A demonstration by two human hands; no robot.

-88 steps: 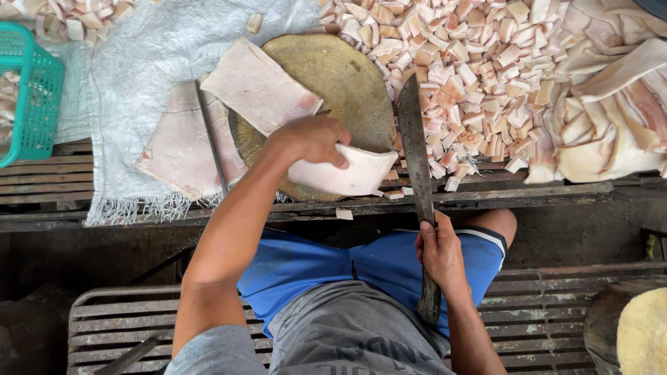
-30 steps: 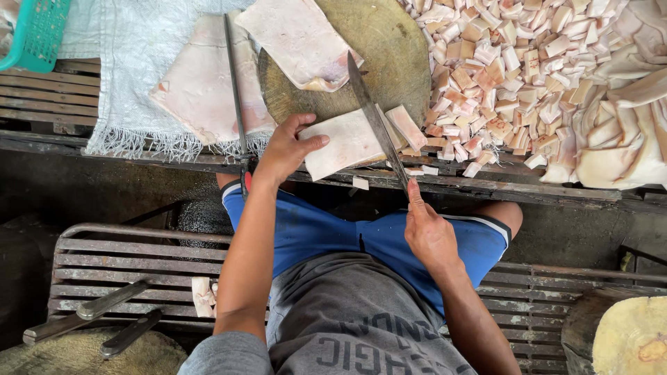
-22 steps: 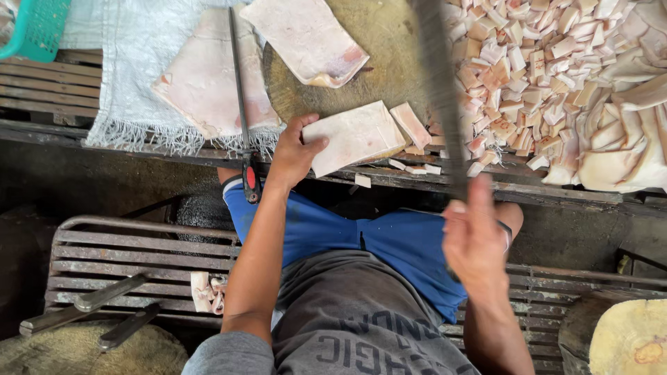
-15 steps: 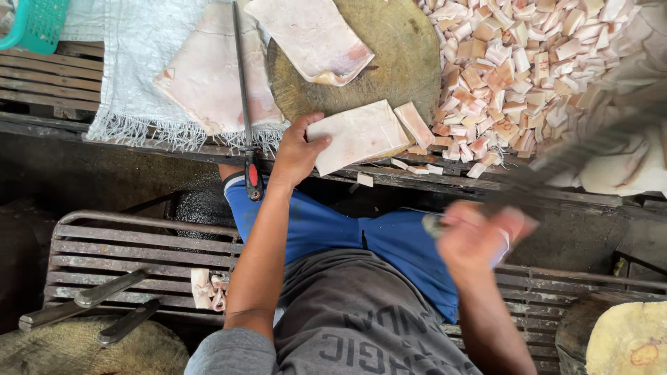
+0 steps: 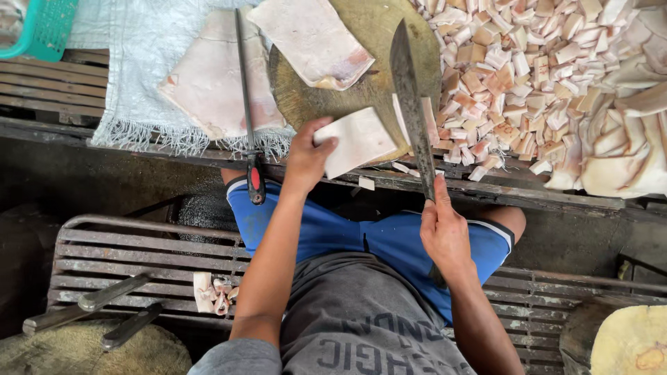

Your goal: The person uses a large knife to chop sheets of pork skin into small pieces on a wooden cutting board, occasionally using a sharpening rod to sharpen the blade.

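- The left hand [image 5: 306, 156] is pressing down on a pale slab [image 5: 358, 139] of fatty meat, with the thumb and fingers closed over the slab's near-left corner.
- The slab is lying on the near edge of a round wooden chopping block [image 5: 368, 90], directly ahead of the left hand and just left of the blade.
- The right hand [image 5: 445, 232] is gripping the handle of a long cleaver [image 5: 411, 104], fingers wrapped fully around it and the index finger extending along the spine.
- The cleaver blade is running forward from the right hand across the block, its edge meeting the right end of the slab, where thin cut strips [image 5: 429, 119] are standing against the blade.
- A second, larger slab [image 5: 313, 38] is resting on the block, beyond the left hand.
- A third slab [image 5: 208, 83] is lying on a white woven cloth [image 5: 132, 62], to the left of the left hand.
- A sharpening steel [image 5: 246, 104] with a red-and-black handle is lying across the cloth, just left of the left hand.
- A heap of cut cubes [image 5: 528, 76] is covering the bench [image 5: 48, 83] ahead and to the right of the right hand.
- Small offcuts [image 5: 366, 182] are lying on the bench edge between the two hands.
- A green plastic basket [image 5: 42, 28] is sitting far left of the left hand.
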